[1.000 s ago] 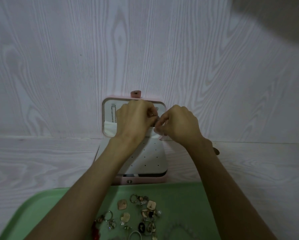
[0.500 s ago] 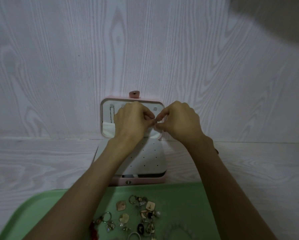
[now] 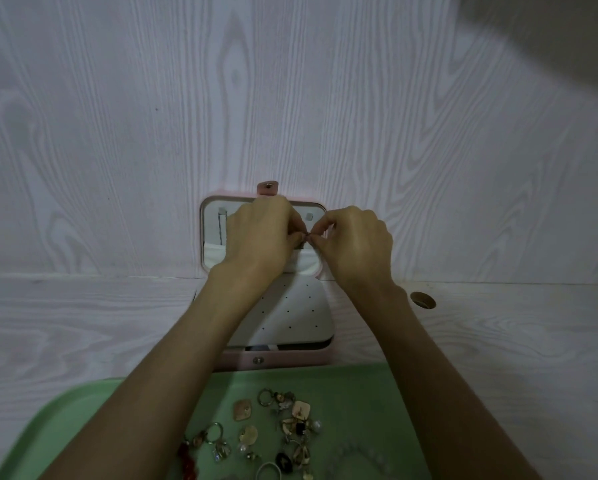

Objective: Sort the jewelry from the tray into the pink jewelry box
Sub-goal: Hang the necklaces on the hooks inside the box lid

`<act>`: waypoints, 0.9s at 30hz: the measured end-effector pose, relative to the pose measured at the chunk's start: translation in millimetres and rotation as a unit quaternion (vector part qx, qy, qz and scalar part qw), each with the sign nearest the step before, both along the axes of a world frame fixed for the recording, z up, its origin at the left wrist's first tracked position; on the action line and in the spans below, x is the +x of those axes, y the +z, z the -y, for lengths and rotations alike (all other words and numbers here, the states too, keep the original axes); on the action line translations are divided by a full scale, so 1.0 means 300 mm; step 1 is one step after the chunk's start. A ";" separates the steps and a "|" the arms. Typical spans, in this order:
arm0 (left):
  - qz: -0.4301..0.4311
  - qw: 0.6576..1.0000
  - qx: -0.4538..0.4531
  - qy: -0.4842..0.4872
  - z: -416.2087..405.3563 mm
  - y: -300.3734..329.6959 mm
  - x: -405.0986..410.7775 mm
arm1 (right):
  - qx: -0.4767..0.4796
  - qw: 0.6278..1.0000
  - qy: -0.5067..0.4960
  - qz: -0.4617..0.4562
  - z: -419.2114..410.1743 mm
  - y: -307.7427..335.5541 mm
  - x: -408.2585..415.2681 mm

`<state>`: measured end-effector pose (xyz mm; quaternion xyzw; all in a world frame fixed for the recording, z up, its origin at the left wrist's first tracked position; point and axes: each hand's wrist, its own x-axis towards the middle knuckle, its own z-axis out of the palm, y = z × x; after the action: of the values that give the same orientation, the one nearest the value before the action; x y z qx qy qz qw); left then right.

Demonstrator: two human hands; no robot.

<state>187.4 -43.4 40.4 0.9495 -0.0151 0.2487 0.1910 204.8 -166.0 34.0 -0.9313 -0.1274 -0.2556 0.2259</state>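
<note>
The pink jewelry box (image 3: 283, 362) stands open against the wall, its lid (image 3: 209, 216) upright and a white perforated earring panel (image 3: 301, 313) lying over the base. My left hand (image 3: 261, 233) and my right hand (image 3: 354, 244) meet in front of the lid, fingertips pinched together on a tiny piece of jewelry (image 3: 306, 235), too small to identify. A thin chain (image 3: 220, 230) hangs from a hook inside the lid at the left. The green tray (image 3: 82, 410) in the foreground holds several rings, earrings and pendants (image 3: 290, 427).
A white wood-grain table and matching wall surround the box. A small round brown hole or cap (image 3: 423, 300) sits on the table to the right of the box. A red beaded piece (image 3: 188, 460) lies at the tray's lower left, by my left forearm.
Both hands have risen slightly in front of the lid and drawn their fingertips together. The right hand's pinch now meets the left hand's at mid-lid height.
</note>
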 end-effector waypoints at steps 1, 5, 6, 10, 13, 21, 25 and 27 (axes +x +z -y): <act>0.016 1.000 0.010 0.006 0.002 -0.002 -0.002 | -0.008 1.000 0.001 -0.002 0.000 0.001 0.000; 0.033 0.999 0.018 0.012 0.009 -0.012 0.000 | -0.045 0.998 0.002 -0.037 -0.008 0.000 0.007; 0.033 0.999 0.021 0.015 0.009 -0.013 0.002 | -0.054 0.997 0.000 -0.047 -0.008 0.000 0.012; 0.030 0.999 0.025 0.027 0.003 -0.016 0.011 | -0.099 0.990 0.014 -0.099 -0.004 0.016 0.019; 0.037 0.998 0.034 0.033 -0.002 -0.019 0.016 | -0.097 0.991 0.022 -0.089 0.007 0.039 0.008; 0.047 0.998 0.019 0.033 0.000 -0.018 0.014 | -0.057 0.991 0.056 -0.109 0.029 0.047 -0.007; 0.047 0.998 -0.027 0.016 -0.006 -0.017 0.010 | -0.047 0.994 0.056 -0.086 0.020 0.018 0.010; 0.044 0.998 -0.050 0.009 -0.010 -0.017 0.012 | -0.004 0.996 0.059 -0.060 0.024 0.019 0.015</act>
<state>190.9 -40.4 35.3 0.9271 -0.0028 0.2919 0.2353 209.1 -173.3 39.5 -0.9368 -0.1698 -0.1845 0.2438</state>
